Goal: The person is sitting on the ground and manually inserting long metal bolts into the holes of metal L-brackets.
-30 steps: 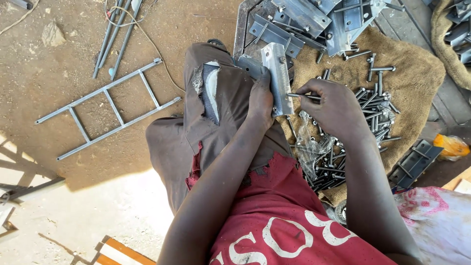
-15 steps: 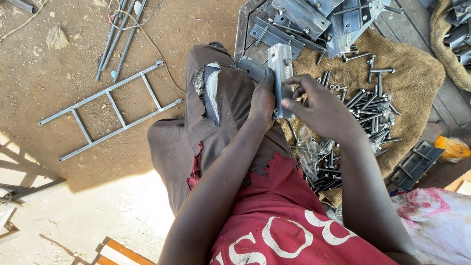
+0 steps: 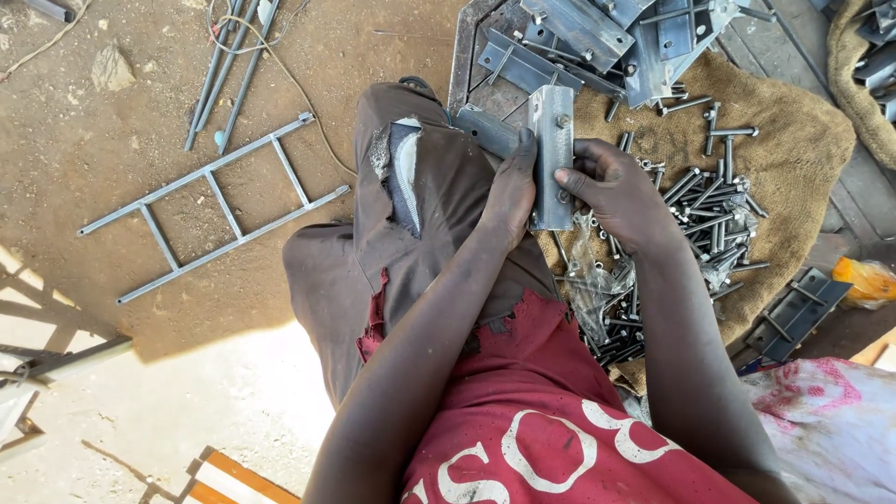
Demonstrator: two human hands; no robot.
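Left arm: bare forearm runs up from the lower frame across the lap, wrist bent slightly inward.
Left hand [image 3: 511, 191]: fingers curled round the left edge of the metal bracket [image 3: 551, 154], thumb tip on its upper face; closed in a firm grip.
Right arm: forearm rises from the lower right, elbow out of frame, wrist turned toward the left hand.
Right hand [image 3: 616, 191]: partly closed; fingertips pinch at the bracket's right edge and face, beside a small bolt head. Whether it grips a separate fastener cannot be told.
Metal bracket: grey galvanised plate, long side upright, held between both hands above the right knee.
Trousers [image 3: 439, 205]: brown, torn at the knee, pale patch showing.
Shirt [image 3: 541, 420]: red with white lettering.
Bolts [image 3: 700, 210]: loose heap just right of the hands.
Sacking [image 3: 793, 140]: brown burlap beneath the bolts.
Bracket stack [image 3: 597, 37]: more grey plates piled above the hands.
Ladder frame [image 3: 215, 205]: thin grey metal, flat on the dirt, well left of the lap.
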